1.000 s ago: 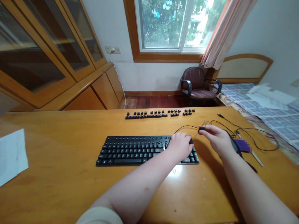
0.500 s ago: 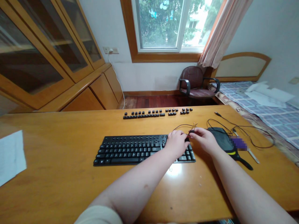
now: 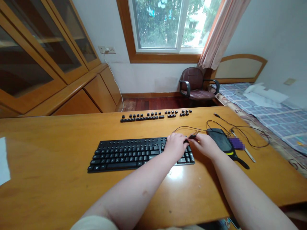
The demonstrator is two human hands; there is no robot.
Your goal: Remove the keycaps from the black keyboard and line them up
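Hands meeting over right end of keyboard; small dark tool pinched in right fingers.

Keyboard [image 3: 141, 154] lies with its long axis left to right across the surface [image 3: 59, 140]. Left hand [image 3: 176, 146] rests on its right-hand key block, fingers curled down onto the keys; cannot tell whether they grip anything. Right hand [image 3: 205, 144] sits just beside the keyboard's right edge, thumb and forefinger closed on the small dark tool [image 3: 192, 136], which points left toward the left hand's knuckles, nearly touching them, just above the far right corner keys. Right hand is the nearer to the tool, left the nearer to the keys. Row of loose keycaps [image 3: 155, 115] lies farther back, parallel to the keyboard and well apart. Thin black cable [image 3: 237, 128] loops to the right, over a black pouch [image 3: 219, 140].
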